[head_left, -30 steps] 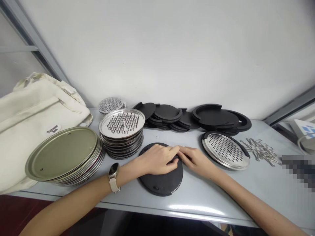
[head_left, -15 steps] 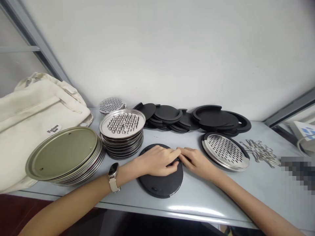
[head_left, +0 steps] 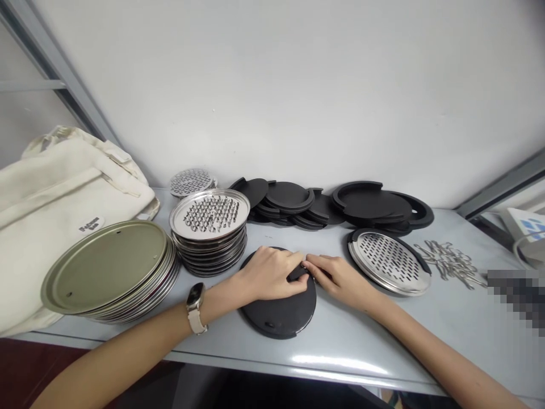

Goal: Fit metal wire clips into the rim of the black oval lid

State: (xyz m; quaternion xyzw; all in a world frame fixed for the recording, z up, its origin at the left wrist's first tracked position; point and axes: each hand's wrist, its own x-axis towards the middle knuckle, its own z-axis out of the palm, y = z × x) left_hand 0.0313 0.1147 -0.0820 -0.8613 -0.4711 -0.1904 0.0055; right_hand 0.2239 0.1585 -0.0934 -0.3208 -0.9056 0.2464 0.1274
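Note:
A black round disc (head_left: pixel 279 318) with a raised rim and a small hole lies flat on the table in front of me. My left hand (head_left: pixel 275 275), with a watch at the wrist, rests over it, thumb and fingers closed on its upper right edge. Against that same edge, my right hand (head_left: pixel 336 277) is pinched shut, fingertips nearly meeting the left ones. A tiny shiny bit shows between the fingertips, too small to name. To the right sits a stack of steel grater discs (head_left: pixel 389 264) with a black rim piece. Beyond it lies a pile of small metal clips (head_left: pixel 451 262).
Olive green round trays (head_left: pixel 106 267) are stacked at the left, before a cream cloth bag (head_left: pixel 51 193). Next to them stands a tall stack of grater discs (head_left: pixel 210 218). Black rimmed discs (head_left: pixel 289 196) lie heaped along the wall. A pixelated patch covers the right edge.
My hands stay at the disc's edge, with the fingertips slightly shifted and a shiny bit now showing between them. The view has moved very slightly.

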